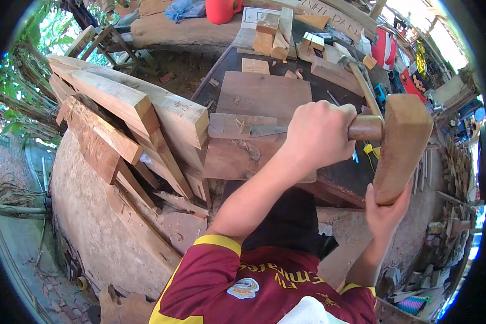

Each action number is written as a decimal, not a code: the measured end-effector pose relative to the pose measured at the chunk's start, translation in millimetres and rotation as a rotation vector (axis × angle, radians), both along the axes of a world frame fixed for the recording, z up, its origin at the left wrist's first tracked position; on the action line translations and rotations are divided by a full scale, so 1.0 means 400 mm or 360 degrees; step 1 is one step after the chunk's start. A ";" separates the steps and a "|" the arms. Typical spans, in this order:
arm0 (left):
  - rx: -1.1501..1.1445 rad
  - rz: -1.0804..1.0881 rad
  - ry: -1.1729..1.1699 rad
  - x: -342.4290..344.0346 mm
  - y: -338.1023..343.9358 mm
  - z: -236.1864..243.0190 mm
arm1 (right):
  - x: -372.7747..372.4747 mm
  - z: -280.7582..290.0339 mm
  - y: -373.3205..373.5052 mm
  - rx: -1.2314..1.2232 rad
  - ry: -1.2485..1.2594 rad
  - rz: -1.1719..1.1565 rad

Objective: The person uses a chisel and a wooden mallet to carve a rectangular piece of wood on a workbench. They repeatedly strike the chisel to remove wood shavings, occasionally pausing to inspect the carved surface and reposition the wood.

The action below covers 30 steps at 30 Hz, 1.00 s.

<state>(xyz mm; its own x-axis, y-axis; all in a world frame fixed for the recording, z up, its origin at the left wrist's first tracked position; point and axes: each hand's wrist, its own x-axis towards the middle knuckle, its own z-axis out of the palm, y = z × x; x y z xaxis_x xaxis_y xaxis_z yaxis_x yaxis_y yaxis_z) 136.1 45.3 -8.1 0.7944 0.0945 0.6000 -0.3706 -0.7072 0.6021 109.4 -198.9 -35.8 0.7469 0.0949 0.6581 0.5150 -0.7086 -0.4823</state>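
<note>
My left hand (319, 132) is closed in a fist around a chisel. Its steel blade (267, 130) points left over a brown wood block, and its round wooden handle (366, 128) sticks out to the right. My right hand (386, 210) grips the lower end of a thick wooden mallet (404, 146), raised beside the handle's butt; whether the two touch, I cannot tell. Small chips lie on the worked block (229, 123). Under the blade lies a brown wood piece (235, 156) with a dark knot, and a flat board (264, 89) lies beyond it.
Thick planks (167, 113) lean upright at the left. On the dark bench (216, 81) are wood offcuts (267, 40), a hammer (364, 83) and a yellow-and-black item (368, 149). A red container (221, 11) stands on a log behind; a red-and-white cooler (383, 48) is far right.
</note>
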 end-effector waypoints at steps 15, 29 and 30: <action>-0.0077 -0.0042 -0.0029 -0.025 0.028 0.017 | 0.001 0.021 0.022 0.0053 0.0005 -0.0111; 0.0030 0.0070 -0.0096 -0.020 0.027 0.007 | 0.028 0.031 -0.011 0.0886 0.0131 -0.0064; 0.0052 0.0081 -0.0083 -0.020 0.023 0.002 | 0.032 0.037 -0.004 0.1301 0.0149 -0.0082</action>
<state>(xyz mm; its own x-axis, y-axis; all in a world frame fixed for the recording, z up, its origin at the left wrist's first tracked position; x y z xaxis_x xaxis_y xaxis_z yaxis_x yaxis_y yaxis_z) 128.0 54.4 -7.2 0.7566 0.1136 0.6440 -0.3642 -0.7447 0.5593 122.3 -200.6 -20.9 0.7926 -0.4228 0.4394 0.4234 -0.1370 -0.8955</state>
